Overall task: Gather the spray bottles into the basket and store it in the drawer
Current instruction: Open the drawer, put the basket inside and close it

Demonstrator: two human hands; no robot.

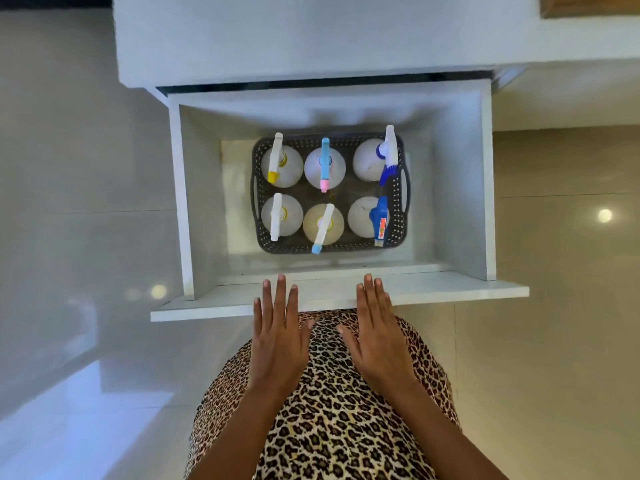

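Note:
A dark perforated basket [401,188] sits on the floor of a pulled-out white drawer [483,188]. Several spray bottles stand upright inside it in two rows, among them one with a yellow nozzle [277,161], one with a blue-and-pink trigger [325,164] and one with a dark blue head [379,216]. My left hand [277,337] and my right hand [377,330] are flat, fingers spread, at the drawer's front panel [214,308]. Their fingertips lie over the panel's top edge. Neither hand holds anything.
The white cabinet top [311,36] lies above the drawer. Glossy pale floor tiles [79,237] extend to the left and right. A leopard-print garment [346,410] covers my body just below the drawer front. A wooden edge [588,5] shows at the top right.

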